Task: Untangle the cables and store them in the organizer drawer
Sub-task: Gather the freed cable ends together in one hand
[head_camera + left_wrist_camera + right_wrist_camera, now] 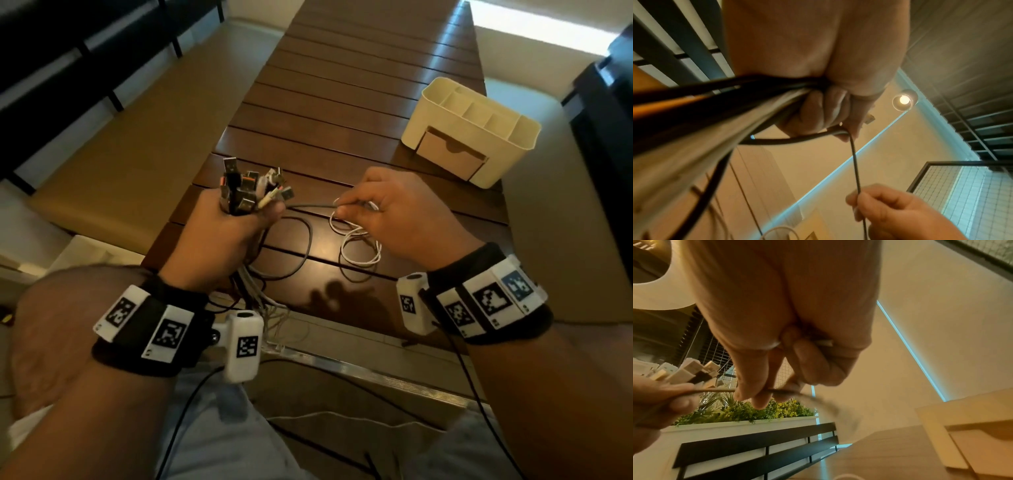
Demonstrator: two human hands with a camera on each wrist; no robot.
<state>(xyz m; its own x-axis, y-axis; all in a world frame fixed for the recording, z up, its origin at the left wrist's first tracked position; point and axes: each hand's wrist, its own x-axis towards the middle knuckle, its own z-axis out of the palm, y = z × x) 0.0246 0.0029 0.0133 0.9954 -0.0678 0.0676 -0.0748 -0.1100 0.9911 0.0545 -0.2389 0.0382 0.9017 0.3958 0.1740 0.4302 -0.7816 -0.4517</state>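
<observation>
Cream organizer (471, 132): drawer (448, 154) closed | left hand (219, 240) grips cable bundle (246, 188) | right hand (394, 212) fingers pinch dark cable (308, 205)

Both wrists wear black bands (493, 260) carrying white blocks printed with black square markers (169, 337); a thin black cable (469, 377) trails from the right one. Trousers (219, 438) seem pale grey.

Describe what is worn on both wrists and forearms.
Each bare forearm carries a black wrist strap ringed with white blocks printed with black square fiducial markers. A white boxy camera module sits on the inner side of the left wrist, another on the right. Thin black cables trail from them. No sleeves or gloves show.
</observation>
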